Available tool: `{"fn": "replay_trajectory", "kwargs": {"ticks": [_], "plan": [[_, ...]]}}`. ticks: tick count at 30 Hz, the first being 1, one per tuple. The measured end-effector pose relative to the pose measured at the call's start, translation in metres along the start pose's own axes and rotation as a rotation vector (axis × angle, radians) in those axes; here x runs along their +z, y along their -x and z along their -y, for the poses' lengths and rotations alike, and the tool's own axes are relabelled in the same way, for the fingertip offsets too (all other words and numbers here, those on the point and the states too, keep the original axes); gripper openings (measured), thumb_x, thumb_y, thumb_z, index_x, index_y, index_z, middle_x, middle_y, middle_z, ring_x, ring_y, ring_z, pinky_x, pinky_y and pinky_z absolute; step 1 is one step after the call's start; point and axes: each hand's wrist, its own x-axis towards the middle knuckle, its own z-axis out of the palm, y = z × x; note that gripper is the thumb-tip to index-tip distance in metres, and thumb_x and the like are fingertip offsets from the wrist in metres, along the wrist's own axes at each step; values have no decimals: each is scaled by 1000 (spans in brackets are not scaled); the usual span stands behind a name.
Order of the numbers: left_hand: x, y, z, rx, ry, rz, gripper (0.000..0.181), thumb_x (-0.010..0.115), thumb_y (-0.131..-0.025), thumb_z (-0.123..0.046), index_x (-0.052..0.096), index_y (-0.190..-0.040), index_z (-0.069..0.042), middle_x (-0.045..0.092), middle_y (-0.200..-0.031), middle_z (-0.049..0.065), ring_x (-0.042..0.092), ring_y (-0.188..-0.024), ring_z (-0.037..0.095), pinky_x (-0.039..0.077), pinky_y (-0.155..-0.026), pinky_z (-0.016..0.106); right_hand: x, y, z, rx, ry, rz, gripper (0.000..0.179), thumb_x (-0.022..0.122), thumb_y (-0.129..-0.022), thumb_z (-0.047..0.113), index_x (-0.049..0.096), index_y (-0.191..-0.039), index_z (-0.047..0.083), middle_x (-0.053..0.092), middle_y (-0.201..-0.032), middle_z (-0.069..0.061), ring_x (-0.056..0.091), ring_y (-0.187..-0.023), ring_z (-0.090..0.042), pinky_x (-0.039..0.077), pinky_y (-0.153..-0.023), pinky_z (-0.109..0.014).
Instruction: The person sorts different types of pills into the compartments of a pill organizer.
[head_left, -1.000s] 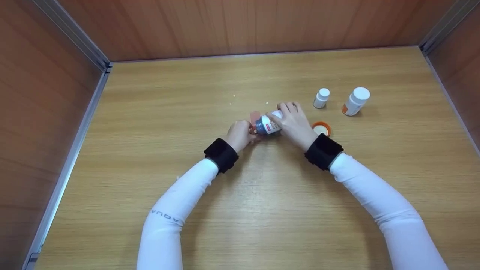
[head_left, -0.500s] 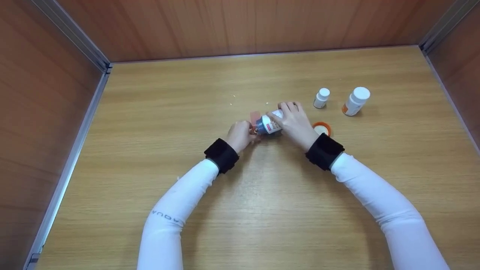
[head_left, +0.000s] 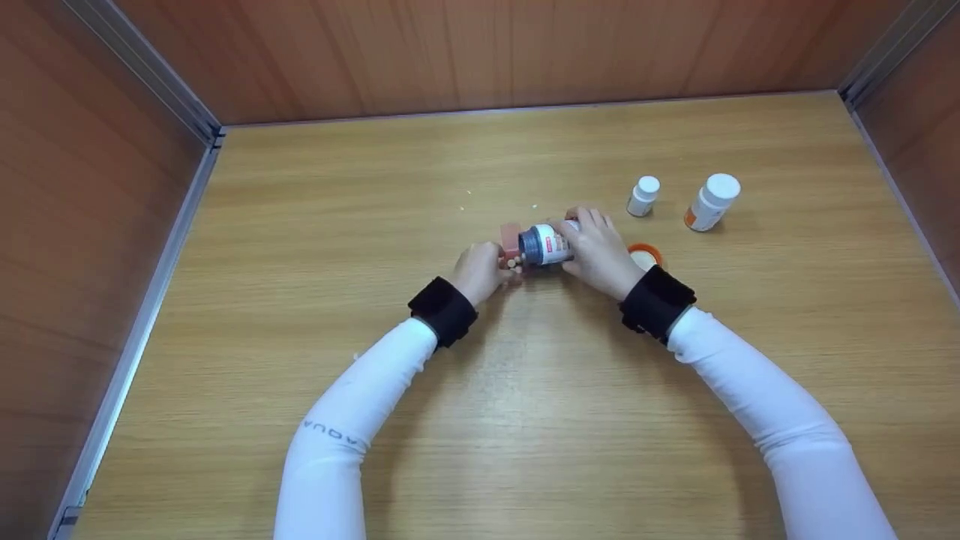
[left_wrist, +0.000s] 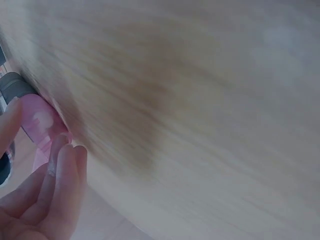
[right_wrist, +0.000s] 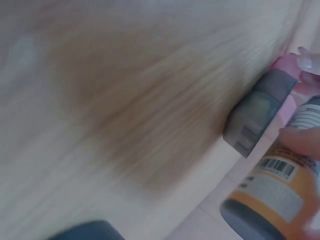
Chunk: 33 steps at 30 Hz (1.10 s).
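Observation:
My left hand (head_left: 478, 271) pinches the pink end of a small pink-and-grey pill case (left_wrist: 42, 120) between thumb and fingertips. The case's pink lid (head_left: 511, 234) stands open, and several pale pills (head_left: 514, 262) show in the pink compartment. With my right hand (head_left: 600, 251) I grip a pill bottle (head_left: 553, 244) with a white-and-orange label. It lies nearly on its side, its uncapped mouth pointing left beside the pink compartment. The case's grey part (right_wrist: 252, 117) is mostly hidden under the bottle in the head view but shows in the right wrist view.
An orange-rimmed cap (head_left: 646, 256) lies partly behind my right wrist. A small white bottle (head_left: 643, 196) and a larger white bottle (head_left: 712, 202) stand capped at the right. Tiny white bits (head_left: 535, 205) are scattered beyond the hands. Wooden walls (head_left: 480, 52) surround the table.
My right hand has drawn the bottle slightly right and levelled it, so its mouth is off the pink compartment and the pills show. The left hand has stayed in place.

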Motion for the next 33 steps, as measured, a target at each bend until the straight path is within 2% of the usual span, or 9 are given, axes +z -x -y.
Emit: {"fn": "replay_trajectory", "kwargs": {"ticks": [4, 7, 12, 15, 18, 21, 25, 28, 33], "plan": [[-1, 1, 1, 22, 4, -9, 14, 66, -78, -15, 63, -79, -1, 59, -59, 3, 53, -57, 14, 40, -57, 25, -5, 2, 2, 99, -188, 15, 58, 71, -65, 3, 46, -117, 3, 46, -110, -18, 41, -104, -32, 26, -96, -46], [-2, 5, 3, 23, 14, -16, 21, 68, -77, -17, 60, -83, 2, 58, -66, 5, 53, -62, 17, 43, -61, 29, -10, 5, 5, 150, -309, 17, 58, 71, -66, 2, 45, -117, 3, 48, -113, -15, 41, -107, -30, 27, -97, -44], [-9, 15, 1, 43, 27, -47, 41, 72, -72, -20, 57, -99, 7, 62, -83, 14, 57, -73, 23, 47, -68, 33, -14, 13, 12, 151, -466, 1, 57, 70, -67, -1, 42, -117, 0, 50, -117, -16, 43, -110, -28, 33, -96, -41], [-14, 23, -1, 85, 38, -54, 51, 73, -70, -20, 54, -109, 8, 62, -84, 16, 59, -74, 24, 48, -68, 32, -13, 17, 16, 157, -564, 17, 59, 69, -67, -3, 39, -118, -2, 50, -118, -17, 45, -110, -26, 34, -97, -40], [-16, 32, -3, 119, 119, -19, 56, 75, -69, -18, 51, -114, 6, 61, -83, 16, 58, -73, 26, 47, -64, 32, -11, 22, 21, 193, -645, 60, 62, 69, -67, -2, 36, -120, -4, 49, -119, -19, 45, -111, -27, 34, -96, -40], [-14, 40, -4, 182, 208, 14, 62, 76, -67, -15, 47, -119, 4, 59, -91, 19, 57, -84, 30, 47, -71, 33, -7, 25, 26, 210, -663, 96, 63, 71, -66, 0, 36, -119, -6, 49, -118, -20, 45, -110, -29, 35, -96, -40], [-6, 46, -6, 266, 301, 48, 70, 76, -67, -14, 41, -124, 5, 56, -104, 20, 54, -98, 31, 45, -84, 35, 0, 29, 31, 186, -645, 110, 65, 73, -64, 1, 39, -119, -6, 49, -117, -20, 45, -111, -29, 35, -96, -41], [0, 48, -8, 280, 359, 54, 74, 76, -67, -19, 38, -126, 5, 54, -111, 17, 52, -102, 27, 44, -87, 32, 5, 31, 32, 163, -648, 114, 67, 74, -64, 3, 40, -121, -5, 49, -119, -20, 45, -112, -29, 34, -97, -41], [7, 47, -13, 266, 424, 31, 76, 76, -67, -23, 38, -126, 4, 51, -119, 16, 51, -106, 25, 42, -90, 29, 12, 33, 32, 151, -628, 112, 66, 76, -66, 10, 42, -120, -4, 51, -118, -20, 47, -112, -29, 35, -96, -41]]}}
